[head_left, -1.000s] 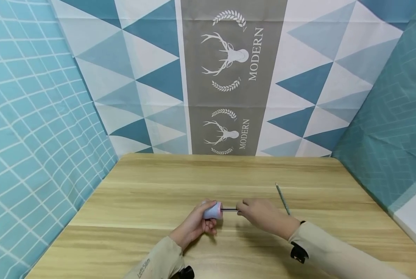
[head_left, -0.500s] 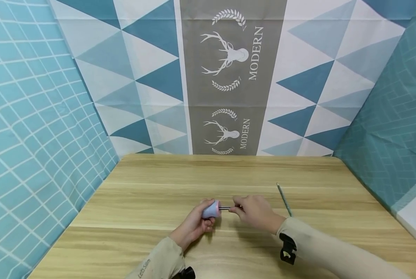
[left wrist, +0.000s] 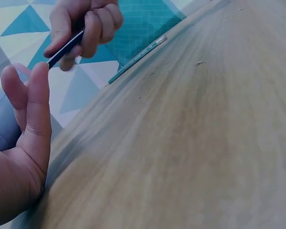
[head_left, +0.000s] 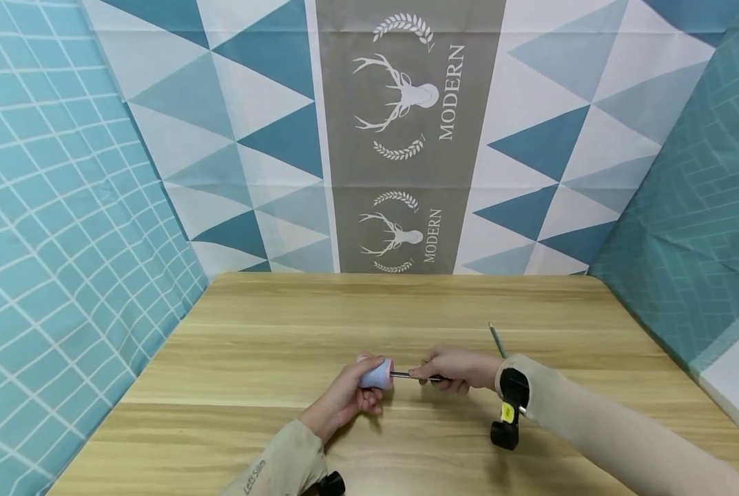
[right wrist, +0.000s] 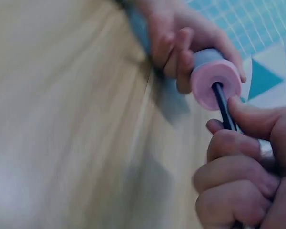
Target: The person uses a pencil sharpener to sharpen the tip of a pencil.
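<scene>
A small cylindrical sharpener (head_left: pixel 377 374), blue with a pink face, is gripped in my left hand (head_left: pixel 352 394) just above the wooden table (head_left: pixel 270 324). A dark pencil (head_left: pixel 406 375) sticks into the hole in its pink face (right wrist: pixel 214 83). My right hand (head_left: pixel 454 368) pinches the pencil shaft (right wrist: pixel 224 109) between thumb and curled fingers, close to the sharpener. In the left wrist view the right hand (left wrist: pixel 86 24) with the pencil (left wrist: pixel 66 47) is at the top left, and my left fingers (left wrist: pixel 38 109) curl round the sharpener body (left wrist: pixel 2 126).
A second, green pencil (head_left: pixel 496 339) lies on the table behind my right wrist, also seen as a pencil (left wrist: pixel 138 57) in the left wrist view. Patterned cloth walls (head_left: pixel 400 138) close off the table at the back and both sides. A black wrist camera (head_left: pixel 508 410) hangs under my right forearm.
My right hand has turned over at the wrist while holding the pencil in the sharpener, so the wrist camera now hangs below the forearm. The left hand and sharpener have stayed in place.
</scene>
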`<state>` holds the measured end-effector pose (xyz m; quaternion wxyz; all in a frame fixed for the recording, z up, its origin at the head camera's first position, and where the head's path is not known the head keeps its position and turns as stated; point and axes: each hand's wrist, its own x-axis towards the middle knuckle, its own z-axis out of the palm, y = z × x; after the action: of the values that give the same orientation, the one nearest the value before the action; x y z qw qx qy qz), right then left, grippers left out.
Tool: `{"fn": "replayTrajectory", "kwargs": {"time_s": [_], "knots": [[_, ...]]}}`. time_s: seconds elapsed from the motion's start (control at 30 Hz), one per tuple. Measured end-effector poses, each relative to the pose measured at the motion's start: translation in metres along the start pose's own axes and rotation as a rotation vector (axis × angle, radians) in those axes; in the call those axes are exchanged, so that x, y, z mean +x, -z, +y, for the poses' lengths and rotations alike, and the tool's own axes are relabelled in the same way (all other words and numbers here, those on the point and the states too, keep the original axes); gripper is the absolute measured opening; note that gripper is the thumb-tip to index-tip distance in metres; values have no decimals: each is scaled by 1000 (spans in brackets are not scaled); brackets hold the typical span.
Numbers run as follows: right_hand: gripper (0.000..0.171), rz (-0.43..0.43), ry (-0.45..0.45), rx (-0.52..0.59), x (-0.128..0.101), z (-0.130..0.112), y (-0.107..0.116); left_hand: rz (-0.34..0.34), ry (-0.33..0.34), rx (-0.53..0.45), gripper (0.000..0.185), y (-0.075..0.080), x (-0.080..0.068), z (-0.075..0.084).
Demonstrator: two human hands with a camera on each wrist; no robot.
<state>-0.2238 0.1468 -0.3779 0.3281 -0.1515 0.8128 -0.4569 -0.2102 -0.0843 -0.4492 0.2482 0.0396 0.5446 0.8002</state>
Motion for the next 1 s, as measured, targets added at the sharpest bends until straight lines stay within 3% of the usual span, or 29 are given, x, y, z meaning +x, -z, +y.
{"fn": "replayTrajectory", "kwargs": {"time_s": [0.1, 0.17, 0.23, 0.3, 0.33, 0.4, 0.5, 0.63, 0.77, 0.9, 1.0], "knots": [[16, 100, 325, -323, -7, -1, 1, -1, 11, -27, 24, 0, 0, 0], [12, 213, 593, -716, -11, 0, 0, -8, 25, -44, 24, 0, 1, 0], [6, 391, 829, -1156, -14, 3, 0, -5, 40, -62, 25, 0, 1, 0], [16, 580, 1007, -1491, -13, 5, 1, 5, 51, -87, 27, 1, 1, 1], [24, 654, 1062, -1597, -12, 7, 2, 9, 57, -94, 28, 1, 2, 2], [38, 725, 1114, -1669, -7, 10, 2, 17, 61, -101, 28, 2, 1, 3], [43, 773, 1138, -1571, 6, 13, 0, 20, 58, -107, 26, 3, 0, 4], [33, 754, 1012, -1349, 14, 11, -8, 51, 40, -128, 26, 4, -2, 5], [32, 561, 694, -979, 9, 5, -14, 63, 18, -111, 27, 2, -2, 2], [37, 319, 363, -419, 7, 2, -13, 47, -3, -65, 27, 0, -1, 0], [37, 145, 122, -67, 6, 4, -10, 38, -15, -30, 26, -2, -2, 0]]}}
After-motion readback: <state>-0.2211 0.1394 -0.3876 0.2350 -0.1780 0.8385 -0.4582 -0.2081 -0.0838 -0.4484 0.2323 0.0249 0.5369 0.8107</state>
